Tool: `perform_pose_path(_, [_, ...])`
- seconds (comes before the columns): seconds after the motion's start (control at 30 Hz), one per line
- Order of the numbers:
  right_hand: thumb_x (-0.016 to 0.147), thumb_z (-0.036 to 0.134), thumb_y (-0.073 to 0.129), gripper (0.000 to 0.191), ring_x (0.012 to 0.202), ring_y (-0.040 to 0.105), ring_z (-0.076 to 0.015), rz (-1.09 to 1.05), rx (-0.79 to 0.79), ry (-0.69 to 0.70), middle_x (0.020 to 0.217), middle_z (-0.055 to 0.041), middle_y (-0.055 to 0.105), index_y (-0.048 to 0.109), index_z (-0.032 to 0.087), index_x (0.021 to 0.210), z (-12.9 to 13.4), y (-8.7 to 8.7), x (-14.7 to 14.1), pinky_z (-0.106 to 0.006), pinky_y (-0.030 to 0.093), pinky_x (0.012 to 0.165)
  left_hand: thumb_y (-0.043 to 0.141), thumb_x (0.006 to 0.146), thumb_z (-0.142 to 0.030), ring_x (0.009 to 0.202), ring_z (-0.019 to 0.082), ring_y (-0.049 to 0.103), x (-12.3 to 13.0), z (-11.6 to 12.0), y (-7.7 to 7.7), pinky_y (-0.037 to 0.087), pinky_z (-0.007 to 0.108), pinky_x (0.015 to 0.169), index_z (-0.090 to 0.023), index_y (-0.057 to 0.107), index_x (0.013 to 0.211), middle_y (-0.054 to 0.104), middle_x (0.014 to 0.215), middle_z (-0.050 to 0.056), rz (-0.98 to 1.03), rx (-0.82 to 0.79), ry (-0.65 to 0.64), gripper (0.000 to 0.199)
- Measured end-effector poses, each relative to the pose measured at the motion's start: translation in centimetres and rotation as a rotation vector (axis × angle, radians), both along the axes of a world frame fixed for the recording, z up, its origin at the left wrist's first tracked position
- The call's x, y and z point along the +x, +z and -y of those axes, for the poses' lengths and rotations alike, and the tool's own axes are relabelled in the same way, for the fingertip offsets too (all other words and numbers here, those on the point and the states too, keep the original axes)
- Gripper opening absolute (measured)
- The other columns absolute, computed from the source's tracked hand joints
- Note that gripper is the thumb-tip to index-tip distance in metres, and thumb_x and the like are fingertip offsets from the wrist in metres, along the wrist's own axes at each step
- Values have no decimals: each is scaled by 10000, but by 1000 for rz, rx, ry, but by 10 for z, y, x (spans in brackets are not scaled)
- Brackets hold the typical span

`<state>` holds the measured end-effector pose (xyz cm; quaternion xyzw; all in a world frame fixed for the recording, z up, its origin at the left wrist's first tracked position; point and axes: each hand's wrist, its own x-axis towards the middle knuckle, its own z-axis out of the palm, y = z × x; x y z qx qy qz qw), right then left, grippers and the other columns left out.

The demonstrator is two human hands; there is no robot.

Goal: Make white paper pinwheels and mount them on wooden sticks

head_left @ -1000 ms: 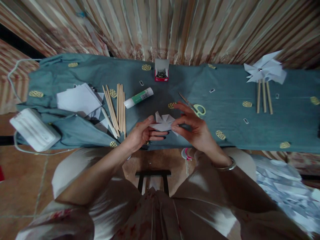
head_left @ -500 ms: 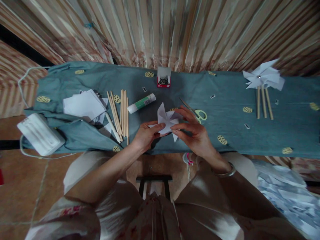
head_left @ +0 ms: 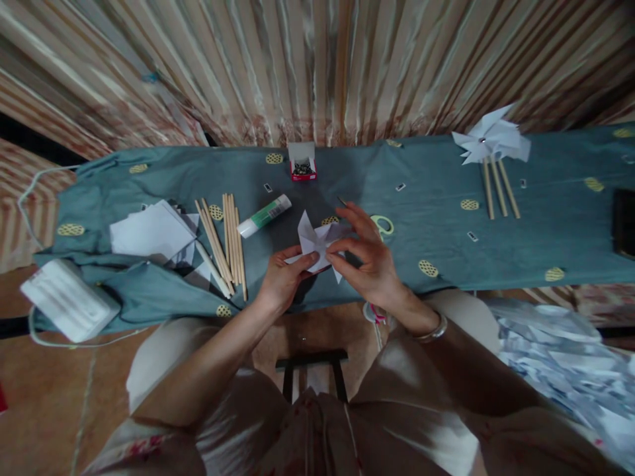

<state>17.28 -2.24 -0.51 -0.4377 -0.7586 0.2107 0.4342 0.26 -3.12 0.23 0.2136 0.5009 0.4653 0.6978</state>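
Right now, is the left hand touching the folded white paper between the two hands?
Touching. The head view shows the left hand holding the folded white paper by its left part, the thumb laid over its upper face.

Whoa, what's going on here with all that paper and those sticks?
Somebody's left hand holds a white paper pinwheel, thumb on top, while the right hand pinches near its middle. No stick shows on it. Wooden sticks, a glue stick and an open red box are nearby, and more pinwheels with sticks lie off to the right.
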Motion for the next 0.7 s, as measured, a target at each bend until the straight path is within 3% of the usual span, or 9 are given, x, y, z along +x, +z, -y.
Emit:
perform_pose_path(0.2, [851, 204, 676, 68, 1459, 387, -280, -15, 16, -12, 1474, -6, 535, 691, 257, 811, -1, -1, -1, -493, 345, 1198, 928, 504, -309, 688, 151, 677, 2, 2, 0, 570, 310, 758, -154, 766, 756, 752, 744, 15, 13, 11, -21, 337])
perform_pose_path(0.43, [847, 186, 659, 88, 1476, 351, -289, -52, -89, 19, 1494, 14, 511, 693, 262, 821, -2, 0, 0, -562, 292, 1208, 931, 521, -319, 708, 161, 685, 1, 3, -1, 568, 345, 812, -155, 758, 753, 751, 748, 12, 14, 20, -25, 332])
perform_pose_path(0.7, [858, 246, 672, 23, 1472, 365, -289, -52, -68, 18, 1478, -1, 532, 687, 263, 855, -1, -1, -2, -548, 318, 1201, 949, 488, -316, 721, 156, 686, 1, 3, -3, 578, 334, 811, -147, 756, 742, 755, 763, 11, 21, 11, -8, 360])
